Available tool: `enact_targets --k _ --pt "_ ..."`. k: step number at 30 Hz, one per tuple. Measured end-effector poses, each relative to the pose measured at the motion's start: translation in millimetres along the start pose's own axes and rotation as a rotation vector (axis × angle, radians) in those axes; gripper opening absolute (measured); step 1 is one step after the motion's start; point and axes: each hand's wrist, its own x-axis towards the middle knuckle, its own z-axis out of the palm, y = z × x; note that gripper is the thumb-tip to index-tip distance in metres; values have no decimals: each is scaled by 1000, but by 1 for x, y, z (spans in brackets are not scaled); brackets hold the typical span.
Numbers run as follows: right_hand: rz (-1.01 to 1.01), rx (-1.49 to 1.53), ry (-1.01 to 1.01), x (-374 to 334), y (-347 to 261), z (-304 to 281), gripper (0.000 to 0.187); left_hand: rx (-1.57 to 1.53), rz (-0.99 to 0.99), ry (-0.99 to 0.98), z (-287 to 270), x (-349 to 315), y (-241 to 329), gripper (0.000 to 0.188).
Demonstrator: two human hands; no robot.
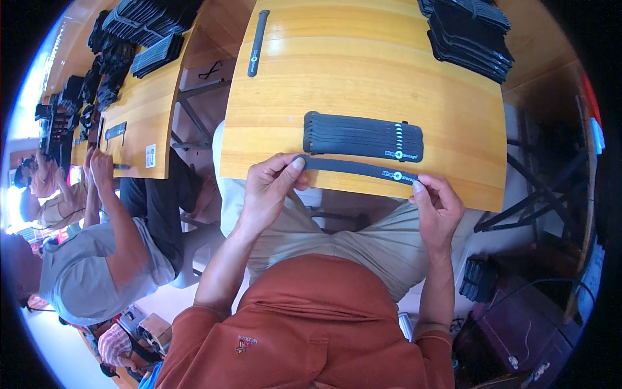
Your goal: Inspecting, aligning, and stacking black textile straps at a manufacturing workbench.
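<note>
Dark strap (359, 168) runs left to right above the near edge of the desk (363, 78), left hand (269, 185) pinching one end, right hand (438, 211) the other. Strap stack (353, 136) lies just beyond, roughly parallel, left hand nearer it; can't tell whether they touch.

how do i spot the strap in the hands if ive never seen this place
On the large yellow wooden table at top centre, look to the near edge. There the left hand and right hand pinch a long dark strap at its ends. Unlike the overlapping row of straps just beyond it, this one is single and held.
</note>
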Motion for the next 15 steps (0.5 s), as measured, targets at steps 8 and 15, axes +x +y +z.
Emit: enact_targets --k 8,15 --pt "-163 -256 9 18 -5 1 11 263 -20 78 5 16 13 20" --pt "-208 -316 31 27 3 2 11 280 -45 91 5 26 8 16"
